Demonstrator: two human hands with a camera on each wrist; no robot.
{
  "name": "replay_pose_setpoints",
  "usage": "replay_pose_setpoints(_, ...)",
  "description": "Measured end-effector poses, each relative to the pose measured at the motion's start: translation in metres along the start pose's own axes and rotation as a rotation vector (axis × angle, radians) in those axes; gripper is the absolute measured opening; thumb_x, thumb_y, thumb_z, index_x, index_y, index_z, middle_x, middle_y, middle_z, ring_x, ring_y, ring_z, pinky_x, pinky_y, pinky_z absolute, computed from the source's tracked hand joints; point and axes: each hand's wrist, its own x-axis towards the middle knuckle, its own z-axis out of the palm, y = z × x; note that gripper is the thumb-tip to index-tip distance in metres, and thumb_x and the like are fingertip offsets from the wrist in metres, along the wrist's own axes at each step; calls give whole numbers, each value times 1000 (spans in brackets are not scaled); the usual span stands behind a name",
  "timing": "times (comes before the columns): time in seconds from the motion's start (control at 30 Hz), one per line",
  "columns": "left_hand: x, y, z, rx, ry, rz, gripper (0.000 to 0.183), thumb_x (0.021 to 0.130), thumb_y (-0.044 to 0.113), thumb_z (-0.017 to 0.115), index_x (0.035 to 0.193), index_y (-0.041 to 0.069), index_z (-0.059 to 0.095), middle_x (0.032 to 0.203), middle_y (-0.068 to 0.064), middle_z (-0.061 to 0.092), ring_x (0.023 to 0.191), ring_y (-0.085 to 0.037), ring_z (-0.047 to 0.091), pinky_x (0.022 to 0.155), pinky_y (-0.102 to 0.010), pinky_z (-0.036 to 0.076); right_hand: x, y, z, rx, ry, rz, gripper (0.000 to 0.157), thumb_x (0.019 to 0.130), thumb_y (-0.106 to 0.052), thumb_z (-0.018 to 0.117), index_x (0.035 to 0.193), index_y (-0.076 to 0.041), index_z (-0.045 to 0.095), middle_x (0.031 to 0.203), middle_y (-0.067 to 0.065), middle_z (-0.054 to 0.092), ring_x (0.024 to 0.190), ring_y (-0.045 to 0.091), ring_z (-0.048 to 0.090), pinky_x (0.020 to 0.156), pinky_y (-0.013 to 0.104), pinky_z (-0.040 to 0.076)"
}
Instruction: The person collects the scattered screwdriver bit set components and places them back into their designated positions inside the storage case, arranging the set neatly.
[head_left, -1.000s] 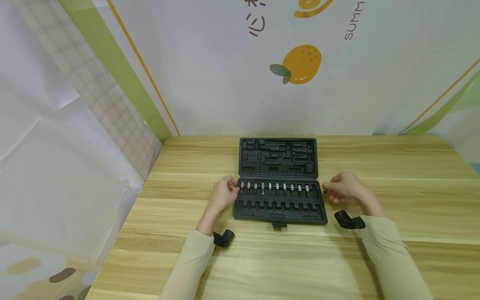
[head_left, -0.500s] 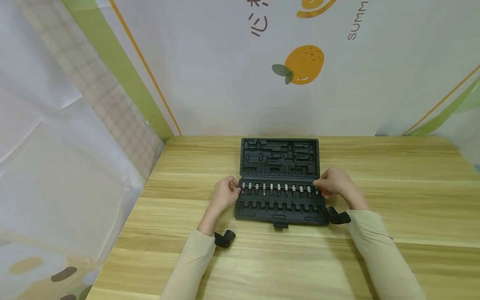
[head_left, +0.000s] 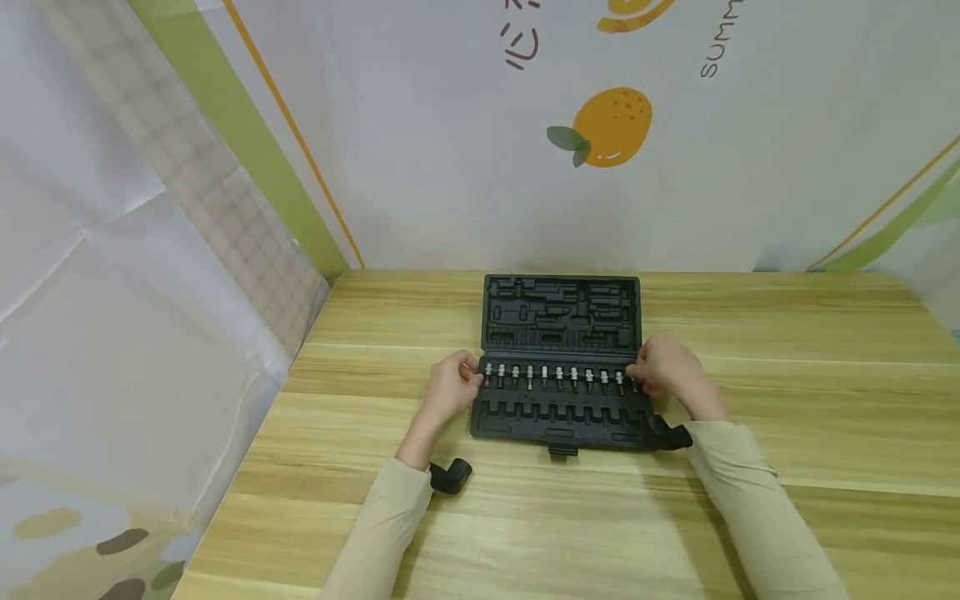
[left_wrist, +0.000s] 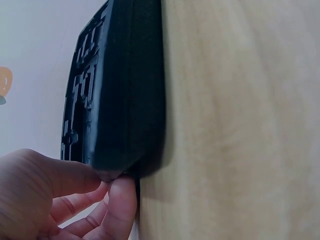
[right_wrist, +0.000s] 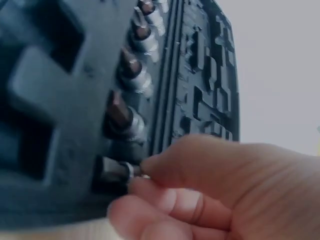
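Observation:
A black plastic tool case (head_left: 558,427) lies opened flat on the wooden table, with a row of silver bit sockets (head_left: 559,379) in its near half. My left hand (head_left: 450,387) holds the case's left edge; in the left wrist view the thumb and a finger pinch its rim. At the right end of the row, my right hand (head_left: 667,373) pinches one more bit socket (right_wrist: 115,170) between thumb and finger. In the right wrist view this socket lies over the end slot; whether it is fully seated I cannot tell. The fingers partly hide it.
The case's lid half (head_left: 561,313) stretches toward the back, with moulded recesses. Vacant slots (head_left: 551,412) run along the near half's front, above a latch (head_left: 563,450). A printed cloth (head_left: 450,150) hangs behind the table (head_left: 525,533). Black wrist mounts (head_left: 452,477) sit on both sleeves.
My right hand has moved left from beside the case to the right end of the row, bringing the bit socket with it. The left hand has stayed at the case's left edge.

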Motion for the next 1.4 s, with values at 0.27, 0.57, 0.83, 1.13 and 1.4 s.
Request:
replay_pose_setpoints(0.27, 1, 2, 0, 7, 2, -3, 4, 84, -6, 59, 88, -5, 58, 65, -10, 57, 48, -12, 51, 43, -25, 48, 2, 20, 0, 99, -36, 1, 45, 88, -25, 64, 49, -12, 47, 42, -5, 41, 41, 10, 35, 49, 25, 33)
replay_pose_setpoints(0.57, 4, 3, -1, 3, -19, -23, 5, 84, -5, 61, 88, -6, 58, 66, -11, 57, 48, -13, 52, 43, -26, 49, 4, 33, 3, 282, -30, 8, 33, 89, -25, 65, 65, -4, 58, 51, 0, 53, 47, 13, 48, 53, 28, 41)
replay_pose_setpoints(0.83, 20, 12, -10, -55, -80, -155, 6, 86, -2, 61, 89, -8, 61, 73, -16, 63, 49, -16, 58, 46, -26, 52, 11, 29, -1, 250, 198, -39, 32, 91, -26, 61, 90, 5, 63, 64, 9, 63, 57, 19, 57, 56, 29, 44)
replay_pose_setpoints(1.13, 59, 24, -11, -42, 128, -99, 32, 94, 8, 52, 122, -8, 55, 110, -22, 60, 100, -33, 60, 80, -39, 52, 25, 24, -6, 262, 284, -78, 44, 95, -25, 54, 118, 13, 54, 91, 23, 65, 72, 29, 62, 64, 39, 50)
replay_pose_setpoints(1.4, 80, 26, -10, -293, -20, -245, 43, 99, 17, 48, 139, 2, 42, 134, -18, 48, 121, -31, 47, 95, -41, 45, 38, 27, -12, 481, 151, -52, 51, 98, -20, 48, 135, 13, 37, 123, 32, 51, 100, 37, 59, 83, 45, 51)
